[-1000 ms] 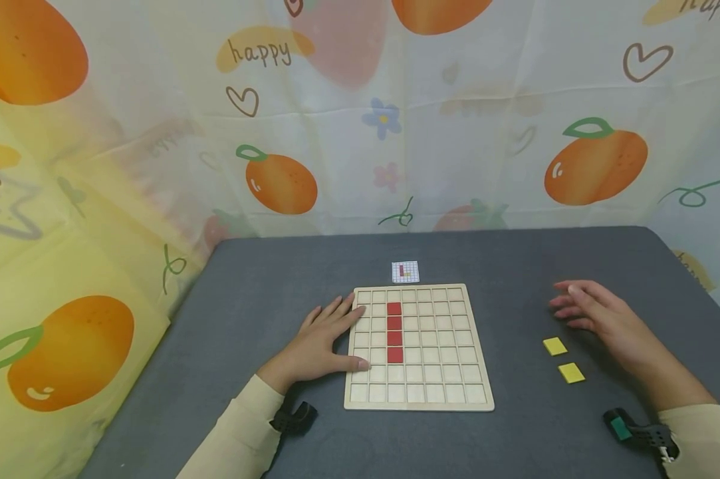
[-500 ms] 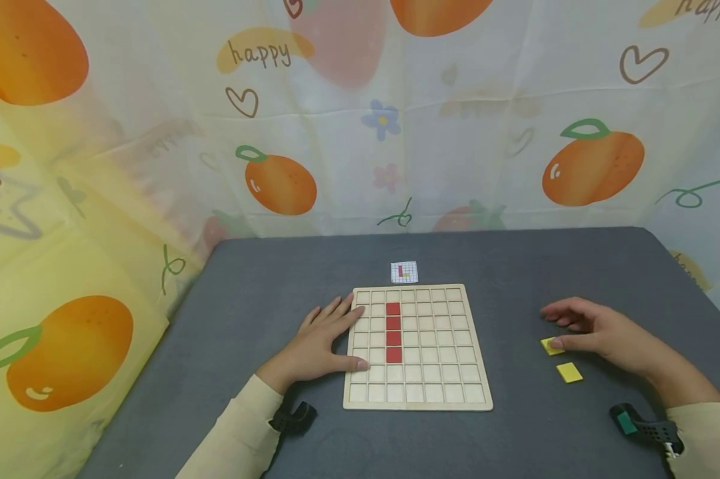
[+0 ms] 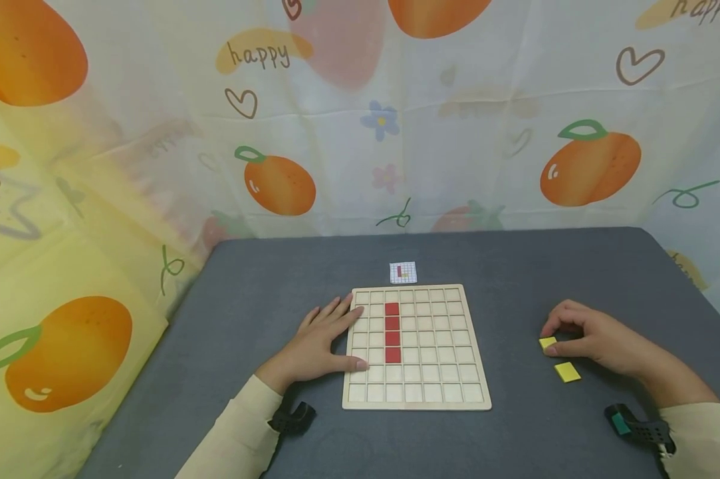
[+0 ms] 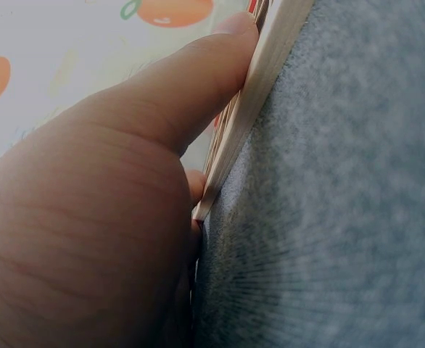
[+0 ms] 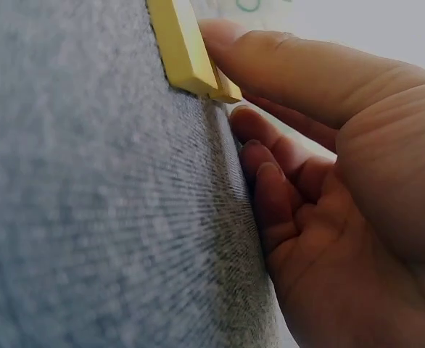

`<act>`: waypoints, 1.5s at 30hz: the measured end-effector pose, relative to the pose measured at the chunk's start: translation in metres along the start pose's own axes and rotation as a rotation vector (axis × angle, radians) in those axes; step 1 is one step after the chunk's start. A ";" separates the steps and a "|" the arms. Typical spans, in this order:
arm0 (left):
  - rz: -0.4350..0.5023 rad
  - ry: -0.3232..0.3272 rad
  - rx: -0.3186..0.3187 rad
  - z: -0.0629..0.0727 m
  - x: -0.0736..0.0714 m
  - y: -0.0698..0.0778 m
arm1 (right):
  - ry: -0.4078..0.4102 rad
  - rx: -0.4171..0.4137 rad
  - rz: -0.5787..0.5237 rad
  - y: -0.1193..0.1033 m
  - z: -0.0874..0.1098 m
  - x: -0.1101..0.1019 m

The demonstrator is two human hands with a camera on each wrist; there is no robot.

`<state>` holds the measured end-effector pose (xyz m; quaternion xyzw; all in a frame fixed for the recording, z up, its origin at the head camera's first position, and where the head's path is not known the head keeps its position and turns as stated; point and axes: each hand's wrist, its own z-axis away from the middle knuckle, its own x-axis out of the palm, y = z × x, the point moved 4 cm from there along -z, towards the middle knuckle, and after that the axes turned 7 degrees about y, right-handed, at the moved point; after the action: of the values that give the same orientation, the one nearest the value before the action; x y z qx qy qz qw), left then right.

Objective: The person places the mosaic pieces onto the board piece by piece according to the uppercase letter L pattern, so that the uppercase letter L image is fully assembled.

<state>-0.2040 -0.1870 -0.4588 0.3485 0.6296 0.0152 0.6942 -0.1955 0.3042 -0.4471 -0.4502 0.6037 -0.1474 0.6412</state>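
Note:
A pale wooden grid board [image 3: 439,340] lies on the table, with a column of red square tiles [image 3: 392,323] set in its cells. My left hand [image 3: 318,349] rests spread over the board's left edge, thumb and fingertips on the frame; the left wrist view shows the thumb [image 4: 205,69] along that edge. Off to the right, my right hand [image 3: 607,346] pinches a yellow square tile [image 3: 547,343] between thumb and index finger, low at the tabletop. A second yellow tile [image 3: 568,372] lies just nearer; it fills the front of the right wrist view as a thick yellow block [image 5: 180,47].
Behind the board lies a small printed card [image 3: 403,273] showing a grid with coloured cells. The dark grey table [image 3: 467,259] ends at a patterned curtain [image 3: 342,120] at the back and left. Black straps [image 3: 294,419] sit at both wrists.
My right hand has come down from above the yellow tiles, and its thumb and index finger have closed on the farther one. The left hand and board stay put.

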 end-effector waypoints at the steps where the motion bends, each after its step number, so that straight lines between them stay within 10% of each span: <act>1: 0.000 -0.001 -0.001 0.000 0.000 0.000 | -0.003 0.002 -0.001 0.000 0.000 0.001; 18: 0.005 -0.001 0.000 0.000 0.001 -0.001 | 0.119 0.152 0.015 -0.007 -0.004 0.006; 45: 0.006 0.008 0.005 0.000 0.000 0.000 | 0.137 0.016 -0.218 -0.059 -0.025 0.059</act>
<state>-0.2041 -0.1873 -0.4589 0.3519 0.6314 0.0174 0.6908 -0.1839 0.2186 -0.4373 -0.4970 0.5926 -0.2513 0.5820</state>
